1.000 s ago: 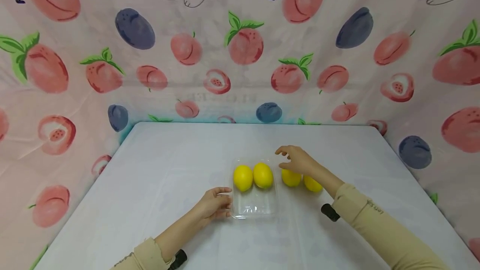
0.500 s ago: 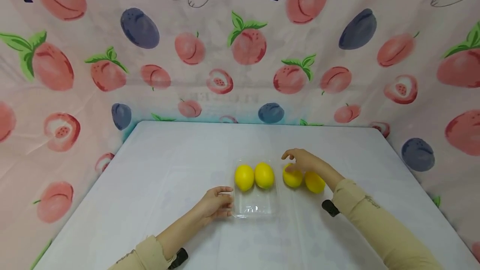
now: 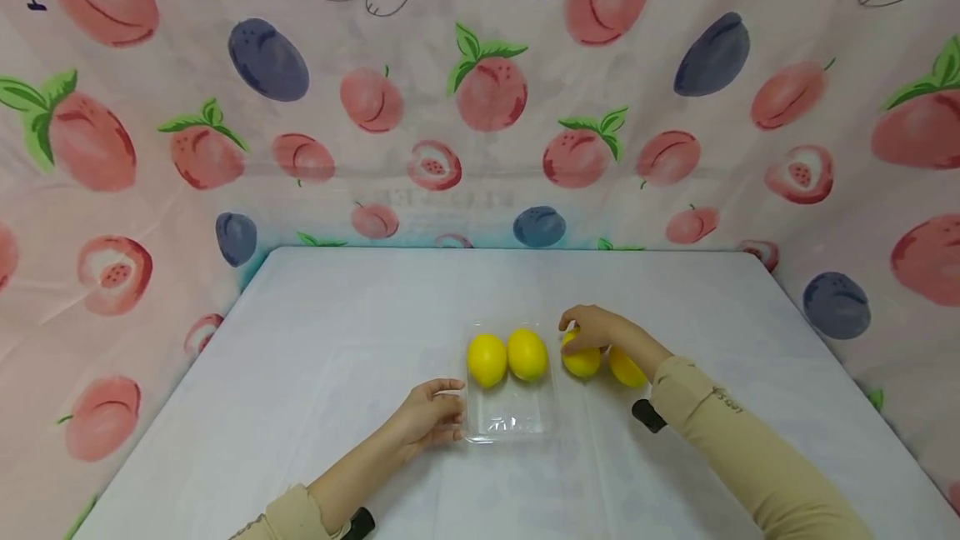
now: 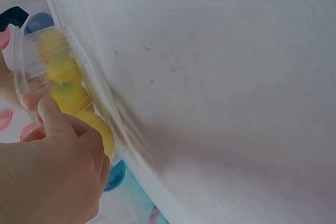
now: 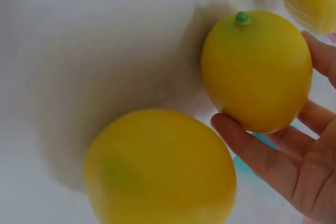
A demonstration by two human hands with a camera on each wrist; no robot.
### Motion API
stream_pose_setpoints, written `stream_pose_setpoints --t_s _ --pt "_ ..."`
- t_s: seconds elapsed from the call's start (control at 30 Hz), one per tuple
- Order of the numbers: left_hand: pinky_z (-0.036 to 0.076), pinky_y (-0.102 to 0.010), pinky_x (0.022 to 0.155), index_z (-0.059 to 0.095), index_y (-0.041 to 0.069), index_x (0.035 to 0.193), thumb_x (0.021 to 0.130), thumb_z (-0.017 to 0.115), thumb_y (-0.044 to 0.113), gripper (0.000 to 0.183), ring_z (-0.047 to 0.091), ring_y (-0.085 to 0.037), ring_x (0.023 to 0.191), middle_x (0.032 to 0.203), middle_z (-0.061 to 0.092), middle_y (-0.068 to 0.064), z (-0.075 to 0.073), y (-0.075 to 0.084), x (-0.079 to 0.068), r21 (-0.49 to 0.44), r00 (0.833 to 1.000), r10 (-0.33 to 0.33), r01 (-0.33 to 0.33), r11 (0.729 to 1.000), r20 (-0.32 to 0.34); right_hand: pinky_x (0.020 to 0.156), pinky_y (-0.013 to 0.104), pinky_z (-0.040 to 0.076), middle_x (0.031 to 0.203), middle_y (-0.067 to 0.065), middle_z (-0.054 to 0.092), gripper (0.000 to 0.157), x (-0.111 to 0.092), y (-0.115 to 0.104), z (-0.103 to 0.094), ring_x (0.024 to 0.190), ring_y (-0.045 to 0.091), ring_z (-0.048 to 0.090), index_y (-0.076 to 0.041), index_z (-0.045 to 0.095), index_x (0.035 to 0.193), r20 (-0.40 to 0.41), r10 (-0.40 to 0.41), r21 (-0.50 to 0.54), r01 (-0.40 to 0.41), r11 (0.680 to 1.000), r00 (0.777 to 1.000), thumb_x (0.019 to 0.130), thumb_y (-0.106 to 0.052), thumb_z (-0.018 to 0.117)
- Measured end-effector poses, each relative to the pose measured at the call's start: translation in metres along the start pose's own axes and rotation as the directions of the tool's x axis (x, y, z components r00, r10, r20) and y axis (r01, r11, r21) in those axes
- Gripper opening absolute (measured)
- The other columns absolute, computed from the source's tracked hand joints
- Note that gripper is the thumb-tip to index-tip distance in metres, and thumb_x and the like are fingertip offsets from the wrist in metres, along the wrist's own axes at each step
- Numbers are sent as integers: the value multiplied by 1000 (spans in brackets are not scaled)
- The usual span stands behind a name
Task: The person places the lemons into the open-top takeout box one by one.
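Observation:
A clear plastic box (image 3: 510, 417) lies on the white table, with two yellow lemons (image 3: 507, 357) side by side in its far half. My left hand (image 3: 427, 413) holds the box by its left rim, fingers bent against the edge; the left wrist view shows this hand (image 4: 60, 156) at the box's side. To the right of the box, my right hand (image 3: 596, 328) grips a lemon (image 5: 257, 72) between thumb and fingers, low at the table. Beside that one, a further lemon (image 3: 626, 367) rests on the table, partly hidden by the right forearm in the head view.
The white-covered table (image 3: 360, 298) extends around the box on all sides. Behind it hangs a fruit-printed cloth (image 3: 480, 190), which also runs along both sides. A black wrist-worn device (image 3: 648, 416) sticks out below the right sleeve.
My right hand has come down onto the nearer lemon right of the box, and its fingers have closed around it. The left hand stays at the box's rim.

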State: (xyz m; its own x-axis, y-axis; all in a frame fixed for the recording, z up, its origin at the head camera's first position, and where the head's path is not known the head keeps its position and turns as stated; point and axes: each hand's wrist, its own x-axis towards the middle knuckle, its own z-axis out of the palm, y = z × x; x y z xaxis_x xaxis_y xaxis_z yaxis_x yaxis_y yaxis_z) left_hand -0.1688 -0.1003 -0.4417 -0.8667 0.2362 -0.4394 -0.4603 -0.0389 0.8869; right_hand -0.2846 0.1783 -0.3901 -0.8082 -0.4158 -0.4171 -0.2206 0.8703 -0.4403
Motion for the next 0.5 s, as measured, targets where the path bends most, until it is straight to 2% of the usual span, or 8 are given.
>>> stream_pose_setpoints --t_s 0.2,0.43,0.5 --pt "55 -19 58 41 -4 126 89 54 1 40 53 -9 68 80 53 1 0 0 -3 -4 1000 -4 4 1000 -9 65 32 54 115 25 55 44 -5 -6 3 81 25 55 7 54 115 -38 26 1 -26 1000 999 84 -20 69" --pt "55 -20 59 42 -3 125 89 54 2 39 53 -10 68 80 52 1 -1 1 -1 -9 1000 -16 16 1000 -11 92 47 49 119 25 55 46 -5 -2 8 105 37 54 5 57 114 -86 4 -10 -5 1000 996 81 -22 71" --pt "56 -21 59 43 -3 125 89 54 1 38 53 -10 69 80 52 0 0 1 0 1 1000 -19 19 1000 -19 93 48 48 120 26 55 45 -7 -1 7 107 38 53 4 57 115 -95 1 -2 -2 1000 995 81 -22 71"
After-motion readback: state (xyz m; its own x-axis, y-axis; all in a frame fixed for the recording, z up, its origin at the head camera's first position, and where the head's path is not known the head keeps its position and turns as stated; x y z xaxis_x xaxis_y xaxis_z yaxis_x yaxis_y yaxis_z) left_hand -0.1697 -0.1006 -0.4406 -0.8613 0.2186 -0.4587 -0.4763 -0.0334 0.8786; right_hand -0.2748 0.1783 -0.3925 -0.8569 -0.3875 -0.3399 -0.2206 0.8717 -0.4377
